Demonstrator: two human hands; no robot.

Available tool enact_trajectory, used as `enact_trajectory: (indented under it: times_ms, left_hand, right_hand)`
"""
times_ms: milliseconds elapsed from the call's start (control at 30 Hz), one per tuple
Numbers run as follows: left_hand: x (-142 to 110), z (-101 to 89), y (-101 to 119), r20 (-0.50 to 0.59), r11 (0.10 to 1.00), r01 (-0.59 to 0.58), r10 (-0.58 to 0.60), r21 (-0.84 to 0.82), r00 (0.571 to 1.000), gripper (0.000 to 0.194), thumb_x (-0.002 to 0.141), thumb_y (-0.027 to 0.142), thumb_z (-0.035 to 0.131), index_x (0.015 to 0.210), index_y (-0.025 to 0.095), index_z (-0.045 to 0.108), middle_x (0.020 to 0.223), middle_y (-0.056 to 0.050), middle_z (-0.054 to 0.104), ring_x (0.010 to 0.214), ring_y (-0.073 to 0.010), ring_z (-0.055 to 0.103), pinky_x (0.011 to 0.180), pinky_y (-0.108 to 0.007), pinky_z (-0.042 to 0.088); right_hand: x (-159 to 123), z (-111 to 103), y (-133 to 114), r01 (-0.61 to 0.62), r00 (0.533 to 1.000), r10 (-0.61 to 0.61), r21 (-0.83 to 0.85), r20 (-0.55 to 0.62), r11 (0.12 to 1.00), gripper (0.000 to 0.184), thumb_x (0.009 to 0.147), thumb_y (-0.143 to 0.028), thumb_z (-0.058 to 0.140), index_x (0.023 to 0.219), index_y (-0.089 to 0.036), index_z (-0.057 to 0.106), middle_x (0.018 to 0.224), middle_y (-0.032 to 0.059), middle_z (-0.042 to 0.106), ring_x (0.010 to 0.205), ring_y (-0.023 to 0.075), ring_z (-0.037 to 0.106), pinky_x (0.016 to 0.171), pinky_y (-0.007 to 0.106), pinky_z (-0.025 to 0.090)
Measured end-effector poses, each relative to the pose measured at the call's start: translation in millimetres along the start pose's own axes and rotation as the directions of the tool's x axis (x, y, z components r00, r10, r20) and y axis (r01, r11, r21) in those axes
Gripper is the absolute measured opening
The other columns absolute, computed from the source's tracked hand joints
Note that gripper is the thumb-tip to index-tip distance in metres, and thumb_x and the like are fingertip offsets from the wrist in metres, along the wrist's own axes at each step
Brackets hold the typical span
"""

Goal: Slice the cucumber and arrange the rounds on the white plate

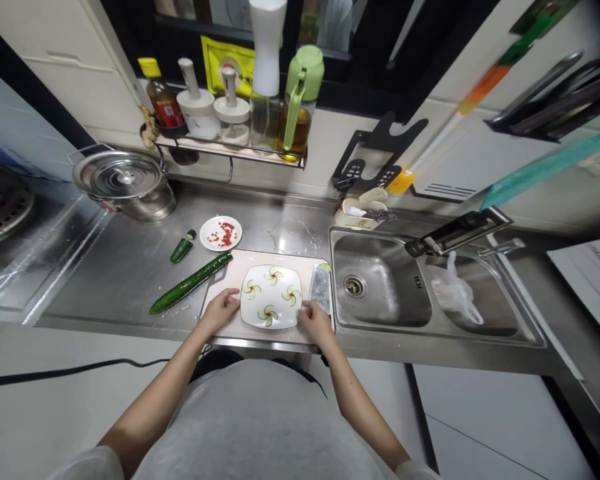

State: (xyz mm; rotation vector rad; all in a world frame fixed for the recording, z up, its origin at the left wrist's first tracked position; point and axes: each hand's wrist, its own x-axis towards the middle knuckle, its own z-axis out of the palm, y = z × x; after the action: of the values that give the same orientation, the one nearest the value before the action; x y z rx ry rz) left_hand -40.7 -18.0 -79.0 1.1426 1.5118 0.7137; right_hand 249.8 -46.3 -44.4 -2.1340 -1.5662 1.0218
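Note:
A white squarish plate (271,292) lies on the pale cutting board (250,335), carrying several pinwheels of thin green-edged slices with red centres. My left hand (221,311) has its fingers closed at the plate's left edge. At the right edge, the fingers of my right hand (316,323) are also closed on the rim. Beside that hand lies a cleaver blade (320,287), with a green slice (325,267) at its top. A long cucumber (190,284) rests partly on the board's left side. Cut cucumber pieces (181,251) lie behind it.
A small white plate (205,235) with red bits sits behind the board. To the right is a double sink (380,280) holding a plastic bag (453,290). A lidded steel pot (145,200) stands at left. Above hangs a condiment shelf (230,148) with bottles and jars.

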Motion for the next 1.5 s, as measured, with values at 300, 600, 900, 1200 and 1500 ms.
enact_trajectory:
  times_ms: [300, 600, 900, 1200, 1500]
  left_hand:
    - [4.9, 9.9, 2.4, 0.091, 0.999, 0.030, -0.028, -0.024, 0.995, 0.041, 0.063, 0.034, 0.062, 0.099, 0.017, 0.055, 0.056, 0.008, 0.054, 0.053, -0.0125, 0.054, 0.057, -0.025, 0.040]
    - [-14.9, -2.0, 27.4, 0.146, 0.972, 0.040, -0.005, -0.233, 0.989, 0.040, 0.066, 0.032, 0.066, 0.100, 0.020, 0.050, 0.058, 0.009, 0.054, 0.051, -0.0100, 0.053, 0.054, -0.022, 0.040]
    - [-52.3, -19.8, 57.0, 0.260, 0.935, 0.089, 0.004, -0.344, 0.966, 0.059, 0.068, 0.035, 0.072, 0.117, 0.024, 0.043, 0.073, 0.003, 0.066, 0.063, -0.0132, 0.062, 0.064, -0.025, 0.049]
    - [-69.5, -21.7, 74.1, 0.224, 0.910, 0.065, 0.032, -0.410, 0.974, 0.059, 0.067, 0.036, 0.074, 0.115, 0.024, 0.041, 0.070, 0.003, 0.067, 0.061, -0.0141, 0.061, 0.062, -0.026, 0.048]
    - [-79.2, -21.6, 79.2, 0.241, 0.867, 0.067, 0.062, -0.493, 0.969, 0.058, 0.070, 0.029, 0.075, 0.115, 0.023, 0.039, 0.069, 0.004, 0.067, 0.059, -0.0128, 0.062, 0.062, -0.024, 0.048]
  right_hand:
    - [5.3, 16.5, -3.8, -0.065, 0.998, 0.065, 0.044, 0.004, 0.997, 0.023, 0.075, -0.018, 0.049, 0.097, -0.019, 0.055, 0.067, -0.0017, 0.059, 0.066, 0.0172, 0.056, 0.060, 0.025, 0.035]
    - [-5.3, 6.2, -5.5, -0.019, 1.000, 0.011, 0.450, 0.020, 0.893, 0.017, 0.069, -0.026, 0.051, 0.085, -0.024, 0.047, 0.052, -0.0111, 0.044, 0.045, 0.0123, 0.047, 0.048, 0.023, 0.037]
    - [-42.2, -28.6, -35.6, -0.078, 0.992, -0.012, 0.688, 0.125, 0.722, 0.028, 0.068, -0.035, 0.060, 0.089, -0.024, 0.045, 0.053, -0.0125, 0.044, 0.039, 0.0086, 0.042, 0.039, 0.020, 0.034]
    - [-54.9, -35.7, -44.0, -0.093, 0.992, 0.001, 0.748, 0.123, 0.657, 0.029, 0.067, -0.036, 0.064, 0.089, -0.025, 0.048, 0.053, -0.0114, 0.045, 0.041, 0.0090, 0.044, 0.040, 0.021, 0.038]
    - [-64.8, -29.8, -48.4, -0.182, 0.983, 0.064, 0.899, 0.171, 0.399, 0.041, 0.065, -0.038, 0.077, 0.095, -0.026, 0.053, 0.074, -0.0045, 0.068, 0.063, 0.0133, 0.062, 0.055, 0.022, 0.047]
